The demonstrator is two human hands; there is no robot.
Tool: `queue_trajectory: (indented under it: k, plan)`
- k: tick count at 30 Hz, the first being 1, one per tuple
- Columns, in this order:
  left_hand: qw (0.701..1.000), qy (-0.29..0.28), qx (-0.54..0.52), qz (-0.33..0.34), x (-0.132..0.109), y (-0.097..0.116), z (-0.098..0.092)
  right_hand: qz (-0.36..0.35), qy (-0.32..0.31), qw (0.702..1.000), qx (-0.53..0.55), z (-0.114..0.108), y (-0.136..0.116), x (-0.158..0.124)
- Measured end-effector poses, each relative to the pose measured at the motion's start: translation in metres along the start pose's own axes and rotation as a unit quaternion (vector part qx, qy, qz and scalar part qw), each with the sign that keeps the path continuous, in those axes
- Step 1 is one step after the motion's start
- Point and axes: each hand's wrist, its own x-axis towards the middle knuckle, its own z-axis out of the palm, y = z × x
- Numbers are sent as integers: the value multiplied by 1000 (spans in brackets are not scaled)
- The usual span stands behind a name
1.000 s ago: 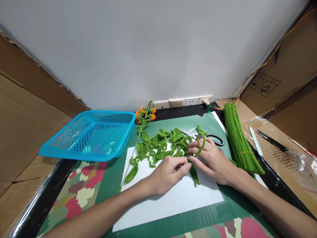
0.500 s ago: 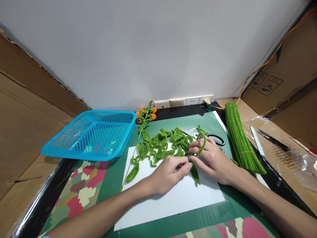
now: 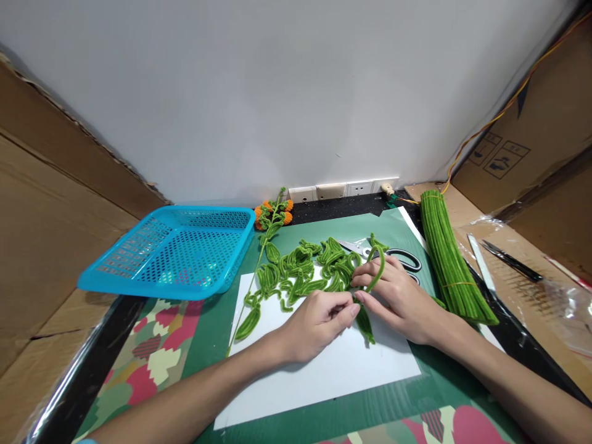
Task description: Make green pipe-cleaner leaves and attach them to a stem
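Observation:
My left hand (image 3: 321, 324) is closed in a pinch, its fingertips meeting those of my right hand (image 3: 393, 296) above the white sheet (image 3: 333, 388). Between them is a green pipe cleaner (image 3: 380, 271); its free end arcs up over my right fingers. A green pipe-cleaner leaf (image 3: 365, 322) hangs below the pinch, and the exact join is hidden by my fingers. Just behind lies a heap of green pipe-cleaner leaves (image 3: 296, 265). Scissors (image 3: 404, 259) with black handles lie partly under my right hand. A leafy stem (image 3: 261, 253) with orange blossoms (image 3: 285, 217) rests to the left.
A blue plastic basket (image 3: 185, 290) stands at the left. On the right lies a bundle of green pipe cleaners (image 3: 451, 265), with a white-handled tool (image 3: 481, 265) and black tweezers (image 3: 511, 260) beyond it. Cardboard walls (image 3: 550, 129) flank both sides; a socket strip (image 3: 345, 190) runs along the back.

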Motion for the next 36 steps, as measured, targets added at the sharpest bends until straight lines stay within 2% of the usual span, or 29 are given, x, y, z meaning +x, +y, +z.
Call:
queue_trajectory:
  k: [36]
  plan:
    - [1000, -4, 12, 1, 0, 0, -1, 1, 0, 1000, -7, -1, -1, 1]
